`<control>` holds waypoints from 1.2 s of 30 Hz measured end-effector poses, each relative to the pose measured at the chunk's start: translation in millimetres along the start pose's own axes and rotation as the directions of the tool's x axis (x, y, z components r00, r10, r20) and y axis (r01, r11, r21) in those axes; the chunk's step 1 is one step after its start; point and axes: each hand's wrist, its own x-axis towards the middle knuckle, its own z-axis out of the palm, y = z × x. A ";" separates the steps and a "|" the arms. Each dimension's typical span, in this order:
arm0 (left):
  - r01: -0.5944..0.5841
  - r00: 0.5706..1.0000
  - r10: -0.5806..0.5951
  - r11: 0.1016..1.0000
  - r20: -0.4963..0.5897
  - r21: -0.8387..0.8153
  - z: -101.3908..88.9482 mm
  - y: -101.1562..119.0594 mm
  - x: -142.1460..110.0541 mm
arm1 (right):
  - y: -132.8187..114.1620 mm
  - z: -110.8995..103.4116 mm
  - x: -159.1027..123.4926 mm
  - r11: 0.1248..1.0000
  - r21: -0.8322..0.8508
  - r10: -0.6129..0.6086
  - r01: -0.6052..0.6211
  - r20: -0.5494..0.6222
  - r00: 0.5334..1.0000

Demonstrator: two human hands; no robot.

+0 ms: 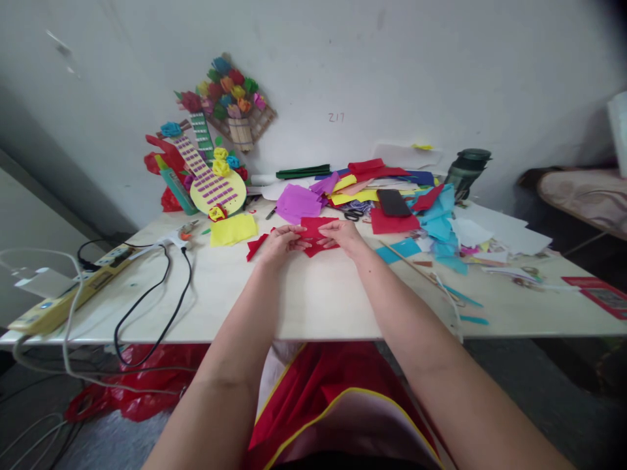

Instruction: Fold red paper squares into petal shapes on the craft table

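Both my hands hold a piece of red crepe paper (313, 227) above the middle of the table. My left hand (284, 243) pinches its left side, and my right hand (340, 235) pinches its right side. Just left of my left hand is a small folded red piece (257, 247). Beyond it lies a yellow crepe paper square (234, 230). Behind my hands are purple crepe paper (298, 203) and black-handled scissors (353, 214). To the right, a dark phone (393, 203) rests on red paper (394, 223).
A glue gun (183, 234), its black cable and a power strip (68, 297) occupy the left side. Paper flower crafts (218, 189) and a green glue bottle (177, 186) stand at the back left. On the right are blue paper scraps (438, 219), a thin stick (416, 267) and a dark bottle (467, 173).
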 end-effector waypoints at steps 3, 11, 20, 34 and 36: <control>0.027 1.000 -0.027 0.999 -0.010 -0.030 0.0 1.8 0.4 | -1.4 0.7 -1.0 1.000 0.005 0.015 -0.015 0.005 1.000; 0.079 0.994 -0.084 0.993 -0.064 -0.084 1.4 5.5 2.0 | -0.3 -0.8 -0.4 0.999 0.011 -0.044 0.044 0.036 0.998; 0.036 0.993 -0.038 0.999 -0.108 -0.025 1.2 2.0 1.5 | 4.9 0.2 2.0 0.992 0.010 -0.124 0.124 0.094 0.988; -0.012 0.996 -0.030 0.893 0.086 0.449 7.3 8.0 -11.7 | -1.4 -1.3 -4.7 0.992 -0.082 -0.073 0.092 0.205 0.976; -0.011 0.997 -0.023 0.902 0.074 0.431 6.3 6.2 -10.4 | -1.9 -2.9 -3.9 0.997 -0.020 -0.070 0.074 0.163 0.984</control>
